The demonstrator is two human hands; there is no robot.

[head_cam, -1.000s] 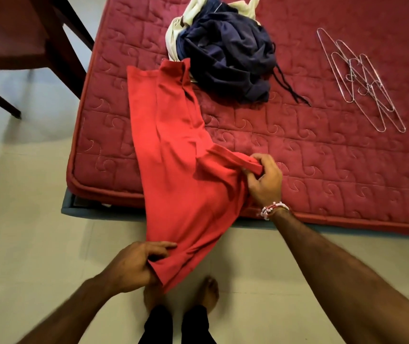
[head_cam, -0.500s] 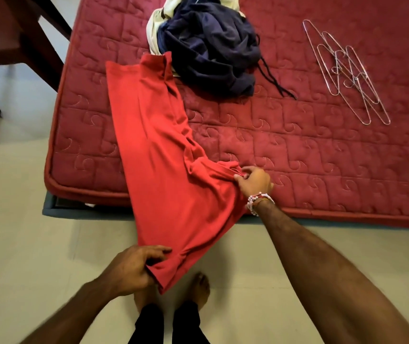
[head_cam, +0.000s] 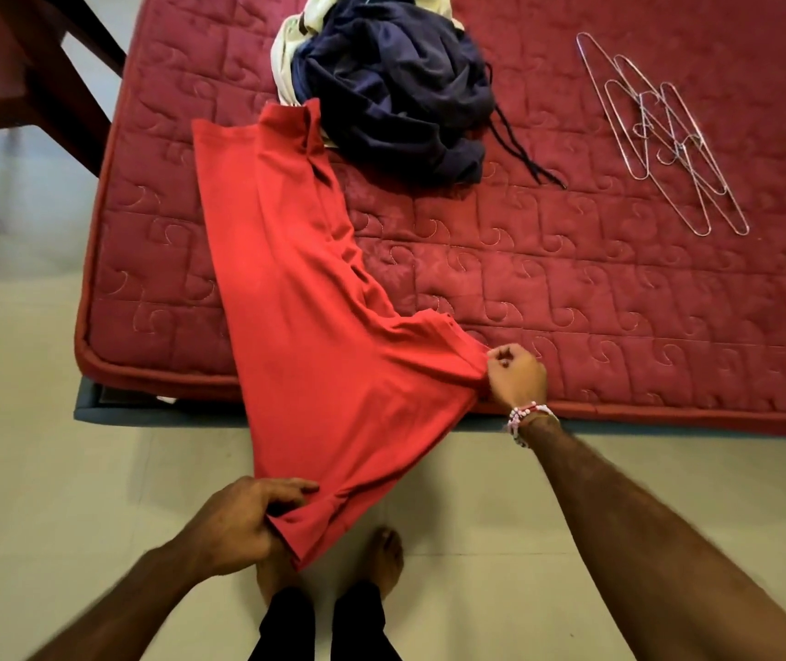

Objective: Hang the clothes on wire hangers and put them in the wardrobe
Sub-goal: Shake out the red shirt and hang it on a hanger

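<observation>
Far left: dark wood furniture [head_cam: 24,64], prob. a chair, on the pale floor [head_cam: 14,469] beside the bed.

Red garment [head_cam: 305,326] lies w/ its long axis running from the back of the mattress [head_cam: 619,302] toward the person, tilted a bit to the right as it comes near. Far end (folded, collar-like edge) sits on the mattress touching the clothes pile; near end hangs off the mattress edge over the floor, above the person's bare feet [head_cam: 381,560].

Left hand [head_cam: 243,522]: closed on the garment's lower corner, thumb on top, fingers curled under the cloth. Right hand [head_cam: 517,376]: fisted tight on the garment's right-side corner at the mattress's front edge, pulling the cloth taut sideways. Beaded bracelet [head_cam: 526,419] on that wrist. Hands well apart, cloth stretched btwn them.

Behind: pile of dark blue clothes [head_cam: 395,93] w/ a cream piece [head_cam: 286,50] under it, drawstrings trailing right. Far right: bunch of wire hangers [head_cam: 662,136] flat on the mattress, overlapping, well apart from the garment.

No readable labels or writing anywhere.
</observation>
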